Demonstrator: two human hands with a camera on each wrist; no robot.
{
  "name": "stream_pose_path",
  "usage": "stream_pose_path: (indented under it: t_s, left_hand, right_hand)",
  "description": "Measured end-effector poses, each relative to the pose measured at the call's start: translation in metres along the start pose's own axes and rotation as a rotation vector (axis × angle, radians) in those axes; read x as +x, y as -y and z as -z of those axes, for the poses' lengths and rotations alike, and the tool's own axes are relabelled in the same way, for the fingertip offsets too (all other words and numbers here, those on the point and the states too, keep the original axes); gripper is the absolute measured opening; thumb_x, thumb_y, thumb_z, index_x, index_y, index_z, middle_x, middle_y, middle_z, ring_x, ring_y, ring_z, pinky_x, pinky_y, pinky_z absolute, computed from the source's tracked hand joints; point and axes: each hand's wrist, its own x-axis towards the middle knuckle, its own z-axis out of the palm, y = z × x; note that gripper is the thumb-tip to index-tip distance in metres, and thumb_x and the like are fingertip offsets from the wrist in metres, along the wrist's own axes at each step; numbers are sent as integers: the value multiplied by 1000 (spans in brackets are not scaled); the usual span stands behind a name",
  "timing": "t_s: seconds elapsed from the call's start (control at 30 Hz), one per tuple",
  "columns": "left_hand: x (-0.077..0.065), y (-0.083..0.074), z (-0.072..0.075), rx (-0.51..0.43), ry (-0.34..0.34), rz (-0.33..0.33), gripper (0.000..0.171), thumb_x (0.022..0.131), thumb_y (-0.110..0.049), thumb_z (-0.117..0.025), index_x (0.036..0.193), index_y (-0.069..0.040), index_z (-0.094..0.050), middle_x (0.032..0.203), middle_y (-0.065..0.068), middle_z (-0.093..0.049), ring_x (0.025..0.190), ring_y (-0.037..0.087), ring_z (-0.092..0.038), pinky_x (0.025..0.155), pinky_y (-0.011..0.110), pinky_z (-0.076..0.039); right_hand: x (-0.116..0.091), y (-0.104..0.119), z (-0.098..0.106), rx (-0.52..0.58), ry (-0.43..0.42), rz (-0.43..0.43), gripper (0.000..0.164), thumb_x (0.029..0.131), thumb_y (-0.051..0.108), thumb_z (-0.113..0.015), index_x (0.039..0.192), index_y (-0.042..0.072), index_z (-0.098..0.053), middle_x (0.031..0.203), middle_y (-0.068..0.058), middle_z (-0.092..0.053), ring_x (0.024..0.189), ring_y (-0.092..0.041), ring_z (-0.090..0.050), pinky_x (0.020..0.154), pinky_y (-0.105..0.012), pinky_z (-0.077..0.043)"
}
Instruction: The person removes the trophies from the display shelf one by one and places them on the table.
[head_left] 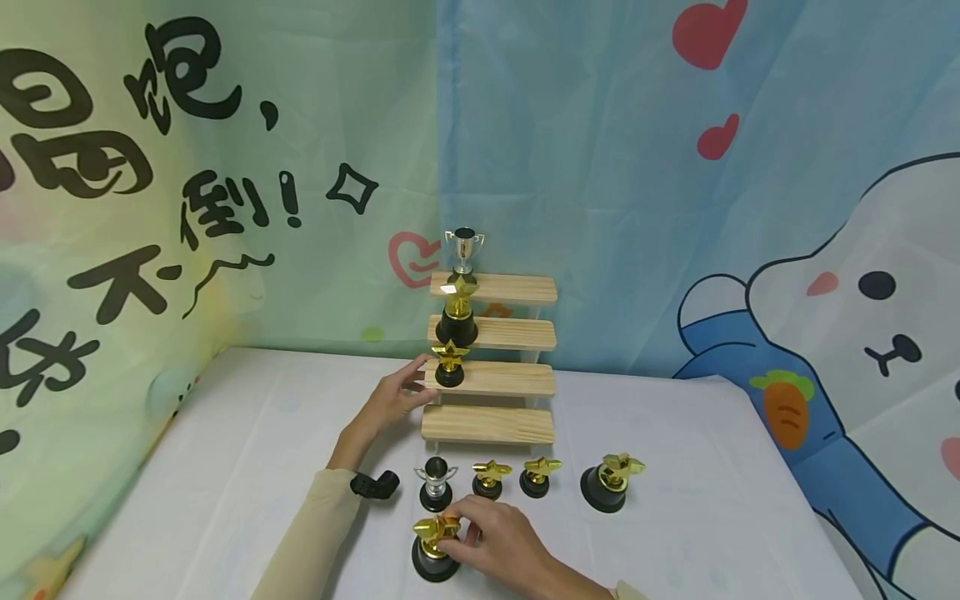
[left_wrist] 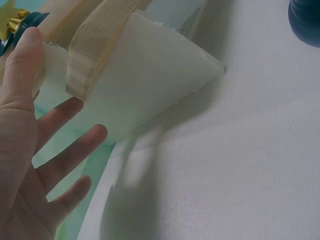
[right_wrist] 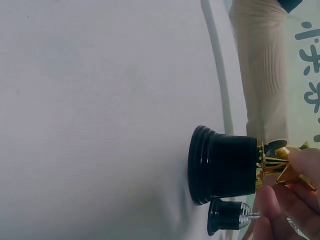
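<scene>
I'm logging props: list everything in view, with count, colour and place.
Table: 1, white, foreground.
Tiered shelf: 1, pale wood, on table.
Cup trophies: 2, silver and black, top tier and table.
Star trophies: 6, gold and black, two on shelf, three on table, one in right hand.
Printed backdrop: count unclear, green and blue, behind.
Wrist device: 1, black, left wrist.
Sleeves: 2, beige, foreground.
Left hand: 1, bare, beside shelf.
Right hand: 1, bare, pinching star trophy.

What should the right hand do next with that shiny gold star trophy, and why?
Probably lift the large gold star trophy toward the second wooden shelf from the top. The right hand has its thumb and fingers around the star, and that shelf holds a similar black-based star trophy with bare wood beside it.
</scene>
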Motion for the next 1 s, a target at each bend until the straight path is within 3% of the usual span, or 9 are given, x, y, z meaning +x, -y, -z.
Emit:
stream_pose_path:
  t_s: [0.87,1.0]
  left_hand:
    - [1,3,-1,-5,-4,18,74,80,-45,-67,143,-26,-33,126,11,-58,109,24,-59,95,46,-45]
    - [1,2,-1,-6,-2,10,75,80,-46,-66,143,-25,-32,127,11,-57,109,24,-59,95,46,-45]
  right_hand:
    - [-8,-5,-1,10,7,-18,26,79,37,-70,99,24,-62,89,15,-61,62,10,-46,54,-10,-40]
    - [-12,-7,2,36,11,-28,25,79,35,-70,99,23,-62,91,10,-62,63,9,-47,55,-11,-41]
